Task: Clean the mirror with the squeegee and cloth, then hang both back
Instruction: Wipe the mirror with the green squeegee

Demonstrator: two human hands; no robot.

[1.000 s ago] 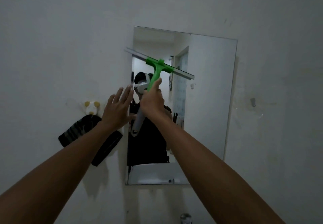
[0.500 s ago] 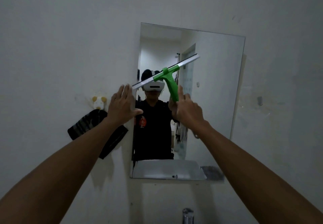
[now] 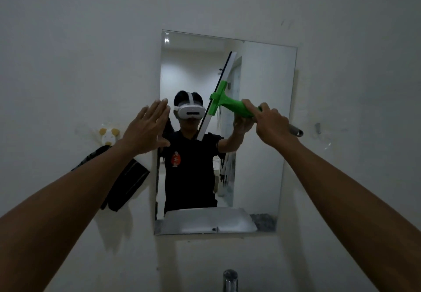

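- Head view, the only one: dim room, matte white plaster wall (image 3: 68,41) with scuffs and small marks.
- Mirror (image 3: 262,155): frameless rectangle, flat glossy glass, fixed to the wall. It reflects a person in a dark shirt wearing a white headset, plus a pale basin edge along the bottom.
- Squeegee (image 3: 227,103): green moulded plastic T-head and neck, glossy. Long straight blade with a pale channel and a thin dark rubber edge. Grey handle end sticks out past the fist on the right.
- Blade sits steeply tilted, close to vertical, top end leaning right, over the centre of the mirror. Cannot tell whether the rubber edge is touching the glass.
- Right hand (image 3: 271,124): closed in a fist around the squeegee handle just behind the green neck, in front of the mirror's right half.
- Left hand (image 3: 145,130): open, fingers spread and straight, palm toward the wall, at the mirror's left edge. It holds nothing; contact with glass or wall not clear.
- Cloth (image 3: 127,184): dark, soft, with faint stripes, draped in folds and hanging on the wall left of the mirror, partly hidden behind the left forearm.
- Hook (image 3: 108,135): small white and yellow animal-shaped plastic piece on the wall just above the cloth.
- Small wall hook (image 3: 317,127) right of the mirror, bare, near the handle end.
- Tap (image 3: 230,279): rounded shiny metal top at the bottom edge of the frame, below the mirror.
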